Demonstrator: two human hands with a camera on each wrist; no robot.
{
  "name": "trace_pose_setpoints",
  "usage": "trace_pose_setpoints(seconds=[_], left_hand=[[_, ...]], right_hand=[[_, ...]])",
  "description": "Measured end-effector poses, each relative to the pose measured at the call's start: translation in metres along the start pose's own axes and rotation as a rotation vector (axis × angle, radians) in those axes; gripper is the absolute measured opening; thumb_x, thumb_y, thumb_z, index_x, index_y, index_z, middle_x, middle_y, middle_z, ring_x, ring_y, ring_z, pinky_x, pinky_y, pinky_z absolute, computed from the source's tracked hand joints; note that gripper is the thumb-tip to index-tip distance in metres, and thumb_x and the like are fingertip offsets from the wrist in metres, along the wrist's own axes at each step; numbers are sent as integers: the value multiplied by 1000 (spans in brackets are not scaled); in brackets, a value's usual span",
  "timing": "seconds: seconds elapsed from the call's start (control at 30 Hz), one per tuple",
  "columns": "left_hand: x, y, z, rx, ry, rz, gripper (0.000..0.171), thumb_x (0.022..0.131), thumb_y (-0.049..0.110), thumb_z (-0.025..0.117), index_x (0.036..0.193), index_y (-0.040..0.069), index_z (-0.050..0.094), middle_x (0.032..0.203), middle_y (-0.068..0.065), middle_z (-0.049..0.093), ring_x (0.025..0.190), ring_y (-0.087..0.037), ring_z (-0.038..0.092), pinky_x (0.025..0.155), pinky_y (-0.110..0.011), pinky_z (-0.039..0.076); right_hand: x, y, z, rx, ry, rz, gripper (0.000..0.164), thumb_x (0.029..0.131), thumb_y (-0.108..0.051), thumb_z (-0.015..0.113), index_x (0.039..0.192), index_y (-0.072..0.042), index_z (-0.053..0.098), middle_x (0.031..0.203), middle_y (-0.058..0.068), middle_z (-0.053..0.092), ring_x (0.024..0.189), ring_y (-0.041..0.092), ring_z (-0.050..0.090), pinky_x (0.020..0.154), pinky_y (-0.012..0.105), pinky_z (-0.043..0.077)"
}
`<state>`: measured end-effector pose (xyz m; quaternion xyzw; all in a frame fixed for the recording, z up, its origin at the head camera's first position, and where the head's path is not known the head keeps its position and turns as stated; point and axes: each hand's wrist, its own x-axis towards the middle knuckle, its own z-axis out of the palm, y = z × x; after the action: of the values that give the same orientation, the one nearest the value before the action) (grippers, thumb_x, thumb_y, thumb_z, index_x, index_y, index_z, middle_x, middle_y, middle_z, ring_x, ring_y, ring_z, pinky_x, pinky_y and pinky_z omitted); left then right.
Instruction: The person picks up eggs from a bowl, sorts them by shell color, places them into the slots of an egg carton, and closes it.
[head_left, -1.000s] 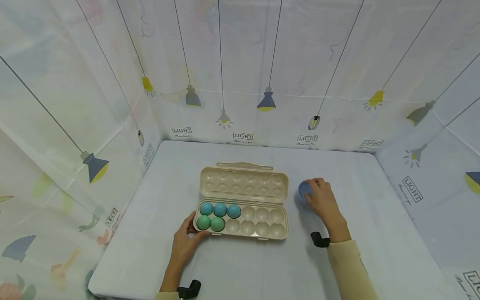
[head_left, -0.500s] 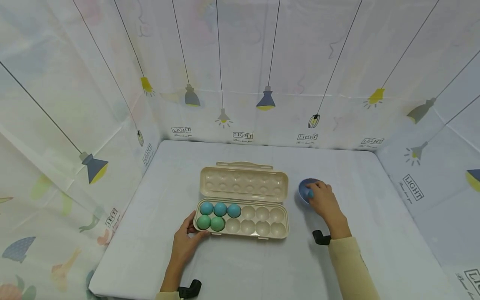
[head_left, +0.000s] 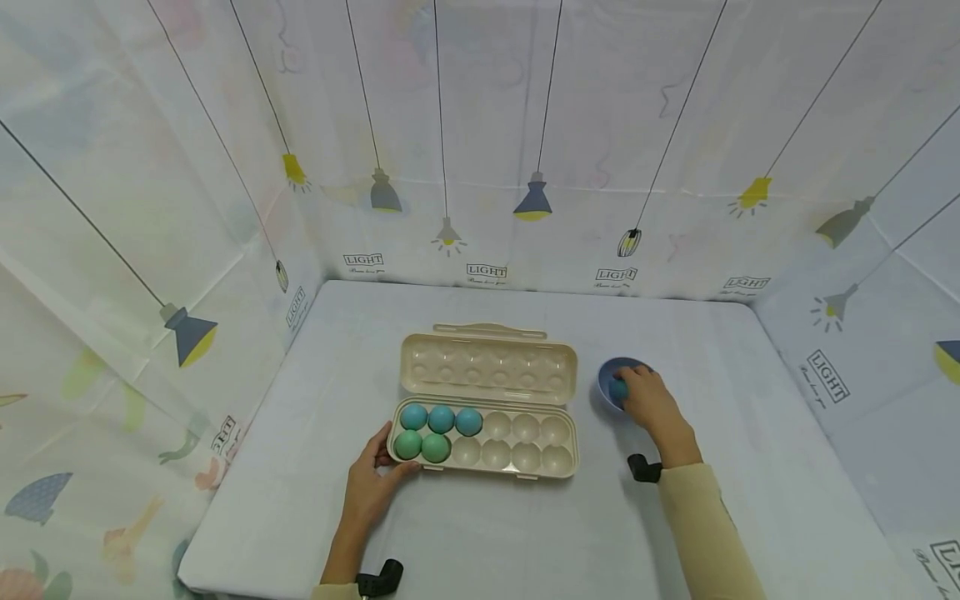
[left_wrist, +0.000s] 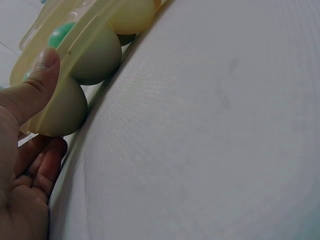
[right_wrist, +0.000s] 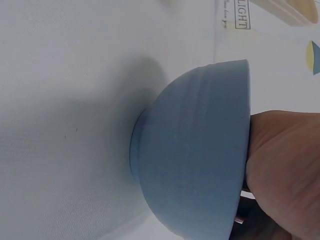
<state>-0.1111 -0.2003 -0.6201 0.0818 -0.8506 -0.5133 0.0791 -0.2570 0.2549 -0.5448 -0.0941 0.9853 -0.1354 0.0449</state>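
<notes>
An egg carton (head_left: 480, 473) of cream plastic lies with its lid (head_left: 489, 367) raised at the back. Three blue eggs (head_left: 441, 419) fill the left of its back row, and two green eggs (head_left: 436, 448) sit in front of them. My left hand (head_left: 369, 492) grips the carton's left end, the thumb (left_wrist: 46, 70) on its front rim and the fingers at the side. Right of the carton stands a blue bowl (right_wrist: 195, 150). My right hand (head_left: 651, 404) reaches over its near right rim, fingertips pinching a blue egg (head_left: 618, 389) inside; the wrist view hides the bowl's interior.
A white cloth covers the table (head_left: 480, 542). Printed curtains (head_left: 491, 125) with lamp drawings hang along the back and both sides. The carton's right-hand cups (head_left: 525, 457) hold nothing.
My right hand has shifted slightly right within the bowl, and the blue egg at its fingertips shows more clearly. My left hand and the carton stay in place.
</notes>
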Motion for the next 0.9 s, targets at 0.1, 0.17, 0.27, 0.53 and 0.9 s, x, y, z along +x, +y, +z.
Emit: trace_pose_setpoints(seconds=[0.1,0.17,0.27,0.53,0.9], left_hand=[[0,1,0,6,0,-7,88,75,41,87,150,20,47,116,0,68,94,-10,59,87,-25,48],[0,1,0,9,0,-9,88,75,41,87,150,19,47,116,0,68,94,-10,58,87,-26,48],[0,1,0,10,0,-10,88,75,42,87,150,19,47,116,0,68,93,-11,58,86,-26,48],[0,1,-1,-1,-7,-14,88,75,41,88,150,21,47,115,0,68,93,-10,59,86,-25,48],[1,-2,0,-4,-6,-10,89,75,42,87,151,21,47,119,0,67,95,-10,59,87,-24,48]], right_hand=[[2,0,0,0,-30,13,47,88,-1,70,133,4,56,133,34,52,123,54,47,102,64,42],[3,1,0,-1,-42,17,48,88,-1,70,133,4,55,133,34,52,123,54,48,102,64,42],[5,2,1,4,-44,13,48,88,-1,70,133,4,55,132,33,53,122,54,49,102,64,42],[5,5,3,32,-23,21,47,89,-3,70,133,4,55,134,34,52,123,54,49,103,64,41],[-6,-13,-27,114,119,3,46,90,-12,64,131,4,52,126,34,53,112,50,52,91,63,46]])
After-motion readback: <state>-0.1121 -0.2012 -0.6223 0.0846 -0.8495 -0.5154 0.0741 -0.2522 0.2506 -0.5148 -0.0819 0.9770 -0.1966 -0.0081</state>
